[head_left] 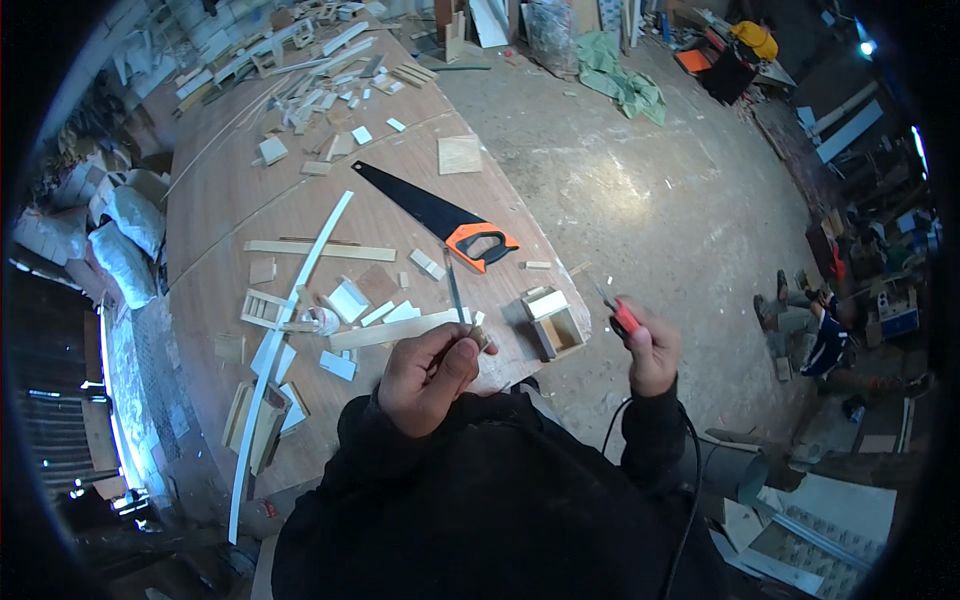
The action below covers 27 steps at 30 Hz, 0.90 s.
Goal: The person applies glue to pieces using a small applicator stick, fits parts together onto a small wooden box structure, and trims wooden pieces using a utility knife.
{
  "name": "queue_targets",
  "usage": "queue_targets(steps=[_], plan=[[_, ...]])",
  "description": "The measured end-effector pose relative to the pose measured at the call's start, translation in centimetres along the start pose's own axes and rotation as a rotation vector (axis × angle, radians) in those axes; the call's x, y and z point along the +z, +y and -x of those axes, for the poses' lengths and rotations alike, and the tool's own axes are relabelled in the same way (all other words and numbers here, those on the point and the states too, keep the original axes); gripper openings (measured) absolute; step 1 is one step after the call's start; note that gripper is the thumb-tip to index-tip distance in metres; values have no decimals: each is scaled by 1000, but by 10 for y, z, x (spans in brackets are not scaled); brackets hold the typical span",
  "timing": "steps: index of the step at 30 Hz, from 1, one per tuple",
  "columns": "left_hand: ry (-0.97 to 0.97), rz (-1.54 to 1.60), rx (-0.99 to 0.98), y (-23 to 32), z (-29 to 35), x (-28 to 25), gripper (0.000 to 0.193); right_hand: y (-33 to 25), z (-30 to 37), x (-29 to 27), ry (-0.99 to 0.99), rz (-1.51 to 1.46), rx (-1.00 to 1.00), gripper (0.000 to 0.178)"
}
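Observation:
My left hand (pixel 430 380) is closed near the table's front edge, thumb and fingers pinching a small wooden piece (pixel 479 335). A narrow dark strip (pixel 455 285) runs away from those fingertips; whether it is held or lies behind them I cannot tell. Off to the right, past the table edge, my right hand (pixel 655 358) grips a hand tool with a red handle (pixel 625 316) and a thin metal tip pointing up and left. Between the hands a small open wooden box (pixel 556 332) rests at the table corner.
A handsaw (pixel 430 212) with an orange and black handle lies on the wooden table (pixel 225 190). A long white strip (pixel 300 290) crosses many wood offcuts on the left. More scraps (pixel 330 100) pile up at the far end. Another person (pixel 828 335) is low down at the right.

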<state>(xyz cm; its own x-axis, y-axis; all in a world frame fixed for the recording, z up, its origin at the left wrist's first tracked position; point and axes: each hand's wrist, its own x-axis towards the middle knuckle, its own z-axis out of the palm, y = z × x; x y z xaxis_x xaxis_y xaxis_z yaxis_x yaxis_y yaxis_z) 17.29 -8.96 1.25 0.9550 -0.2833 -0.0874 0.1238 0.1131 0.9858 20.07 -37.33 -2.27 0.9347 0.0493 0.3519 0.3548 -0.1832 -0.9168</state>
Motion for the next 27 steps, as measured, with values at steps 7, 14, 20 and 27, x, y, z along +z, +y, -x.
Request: queue_targets(steps=[7, 14, 20, 27], plan=[[77, 217, -32, -5, 2, 0, 40, -11, 8, 11, -173, 95, -19, 60], [62, 291, 29, -13, 4, 4, 29, -11, 5, 26, -289, 81, -18, 51], [90, 85, -14, -4, 5, 17, 22, -37, 9, 42, -110, -111, 224, 32], [111, -16, 22, -15, 8, 39, 18, -56, -5, 54, -212, -145, 146, 27]])
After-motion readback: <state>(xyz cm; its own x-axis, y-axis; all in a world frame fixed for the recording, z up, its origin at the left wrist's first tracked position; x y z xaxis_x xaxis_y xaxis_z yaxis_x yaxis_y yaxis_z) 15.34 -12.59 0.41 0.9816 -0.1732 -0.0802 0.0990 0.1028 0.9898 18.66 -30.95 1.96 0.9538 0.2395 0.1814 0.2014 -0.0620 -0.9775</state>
